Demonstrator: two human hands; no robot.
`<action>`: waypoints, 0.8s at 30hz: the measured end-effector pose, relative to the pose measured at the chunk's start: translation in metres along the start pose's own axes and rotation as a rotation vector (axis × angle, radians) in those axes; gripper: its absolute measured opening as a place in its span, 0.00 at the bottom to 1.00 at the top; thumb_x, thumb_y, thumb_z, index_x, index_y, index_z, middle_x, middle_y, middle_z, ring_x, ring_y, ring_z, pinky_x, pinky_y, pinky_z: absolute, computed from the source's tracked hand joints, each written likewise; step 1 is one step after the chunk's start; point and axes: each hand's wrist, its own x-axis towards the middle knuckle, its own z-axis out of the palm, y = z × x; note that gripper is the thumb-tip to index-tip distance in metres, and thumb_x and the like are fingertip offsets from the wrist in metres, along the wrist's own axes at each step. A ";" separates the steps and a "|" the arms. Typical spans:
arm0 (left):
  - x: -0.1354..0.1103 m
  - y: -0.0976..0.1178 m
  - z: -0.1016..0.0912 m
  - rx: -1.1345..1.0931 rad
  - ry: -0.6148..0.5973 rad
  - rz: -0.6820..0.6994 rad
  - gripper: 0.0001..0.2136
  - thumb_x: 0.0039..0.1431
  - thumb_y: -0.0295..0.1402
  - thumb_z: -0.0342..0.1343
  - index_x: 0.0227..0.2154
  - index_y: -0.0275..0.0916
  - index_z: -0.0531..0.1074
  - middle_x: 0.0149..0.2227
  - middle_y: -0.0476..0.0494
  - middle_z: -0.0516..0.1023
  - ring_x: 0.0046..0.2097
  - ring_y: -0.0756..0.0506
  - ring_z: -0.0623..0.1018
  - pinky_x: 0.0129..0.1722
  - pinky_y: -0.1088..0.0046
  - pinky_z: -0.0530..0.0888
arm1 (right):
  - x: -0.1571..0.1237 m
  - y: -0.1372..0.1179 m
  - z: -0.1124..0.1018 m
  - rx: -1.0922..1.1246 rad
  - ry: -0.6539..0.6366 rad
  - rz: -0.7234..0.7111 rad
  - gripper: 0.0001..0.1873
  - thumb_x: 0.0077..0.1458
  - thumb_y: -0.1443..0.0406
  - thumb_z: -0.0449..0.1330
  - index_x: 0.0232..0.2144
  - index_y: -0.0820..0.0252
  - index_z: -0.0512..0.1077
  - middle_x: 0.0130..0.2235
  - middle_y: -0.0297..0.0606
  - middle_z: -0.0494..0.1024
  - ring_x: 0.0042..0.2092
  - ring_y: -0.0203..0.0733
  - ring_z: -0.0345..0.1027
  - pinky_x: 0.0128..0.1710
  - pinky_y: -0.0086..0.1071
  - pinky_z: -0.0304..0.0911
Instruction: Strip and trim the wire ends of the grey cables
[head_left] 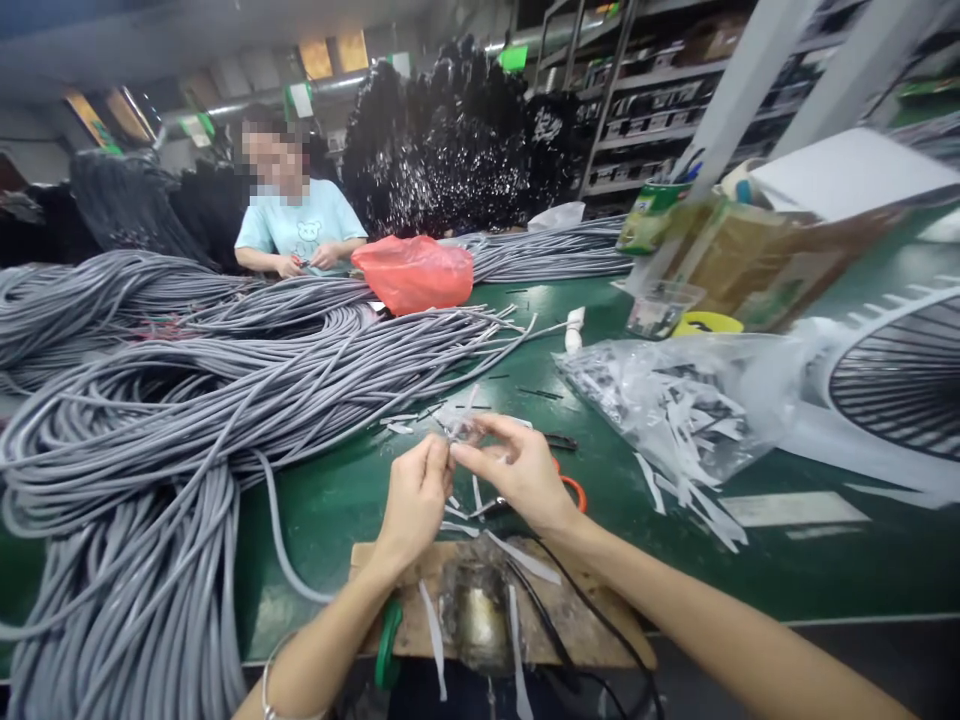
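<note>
My left hand (pixel 414 500) and my right hand (pixel 517 470) meet above the green table (pixel 330 500), fingertips pinched together on a thin grey cable end (pixel 461 420) that points up and away. The cable's loop (pixel 279 540) runs from the big pile down to the table's front edge. Under my wrists lies a worn wooden board (pixel 570 620) with a metal fixture (pixel 476 615) and black wires (pixel 555 630). Orange-handled scissors (pixel 574 488) peek out behind my right hand.
A large pile of grey cables (pixel 165 400) covers the left half of the table. A clear bag of white scraps (pixel 675 400) lies at right, next to a white fan (pixel 900 380). A red plastic bag (pixel 414 272) and a seated person (pixel 296 225) are at the far side.
</note>
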 end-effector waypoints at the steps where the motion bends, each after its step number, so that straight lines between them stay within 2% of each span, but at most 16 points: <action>1: 0.000 0.000 0.000 -0.012 -0.022 -0.003 0.23 0.54 0.53 0.48 0.18 0.37 0.57 0.17 0.55 0.54 0.19 0.55 0.53 0.17 0.79 0.51 | 0.000 0.000 -0.001 0.006 0.003 -0.007 0.18 0.41 0.55 0.63 0.29 0.64 0.71 0.27 0.36 0.70 0.22 0.30 0.55 0.16 0.24 0.52; 6: 0.004 0.005 0.002 -0.181 -0.146 -0.094 0.24 0.48 0.56 0.52 0.19 0.38 0.56 0.16 0.59 0.48 0.17 0.57 0.48 0.15 0.81 0.48 | 0.000 -0.001 -0.007 0.084 -0.076 0.042 0.14 0.44 0.58 0.61 0.28 0.65 0.74 0.25 0.36 0.71 0.20 0.28 0.52 0.15 0.23 0.47; 10: 0.004 0.007 0.002 -0.214 -0.189 -0.128 0.25 0.46 0.56 0.53 0.18 0.38 0.57 0.15 0.60 0.46 0.16 0.58 0.46 0.14 0.81 0.47 | 0.001 -0.004 -0.008 0.145 -0.114 0.033 0.12 0.42 0.59 0.62 0.27 0.64 0.75 0.26 0.36 0.72 0.25 0.33 0.60 0.19 0.24 0.53; 13: 0.002 0.005 0.001 -0.158 -0.178 -0.103 0.23 0.50 0.55 0.52 0.20 0.37 0.60 0.15 0.59 0.48 0.16 0.57 0.49 0.14 0.81 0.48 | 0.003 -0.006 -0.010 0.169 -0.101 0.067 0.12 0.40 0.60 0.64 0.24 0.64 0.73 0.25 0.35 0.72 0.27 0.35 0.63 0.21 0.25 0.55; 16: 0.000 0.004 0.001 -0.052 -0.108 -0.051 0.21 0.53 0.51 0.51 0.23 0.35 0.64 0.16 0.56 0.57 0.17 0.56 0.55 0.15 0.81 0.53 | 0.006 -0.007 -0.014 0.153 -0.118 0.087 0.13 0.38 0.59 0.64 0.22 0.64 0.73 0.22 0.33 0.69 0.26 0.35 0.62 0.21 0.26 0.54; 19: -0.001 0.007 0.003 -0.089 -0.058 -0.056 0.19 0.49 0.50 0.56 0.27 0.36 0.64 0.19 0.54 0.62 0.18 0.56 0.59 0.15 0.82 0.55 | 0.011 -0.008 -0.021 0.100 -0.170 0.077 0.12 0.36 0.59 0.65 0.21 0.64 0.73 0.21 0.32 0.70 0.26 0.34 0.61 0.23 0.26 0.56; 22: 0.000 0.013 0.003 -0.166 -0.092 -0.122 0.21 0.44 0.50 0.59 0.25 0.36 0.62 0.17 0.56 0.61 0.16 0.58 0.56 0.14 0.83 0.52 | 0.015 -0.011 -0.025 0.050 -0.234 0.069 0.13 0.33 0.60 0.67 0.18 0.63 0.72 0.19 0.31 0.68 0.25 0.33 0.60 0.23 0.26 0.55; 24: 0.000 0.016 0.002 -0.198 -0.109 -0.154 0.22 0.44 0.51 0.59 0.23 0.36 0.60 0.16 0.57 0.60 0.15 0.59 0.54 0.13 0.84 0.50 | 0.015 -0.012 -0.025 0.024 -0.222 0.046 0.13 0.34 0.59 0.67 0.17 0.63 0.71 0.19 0.31 0.68 0.24 0.33 0.59 0.22 0.26 0.54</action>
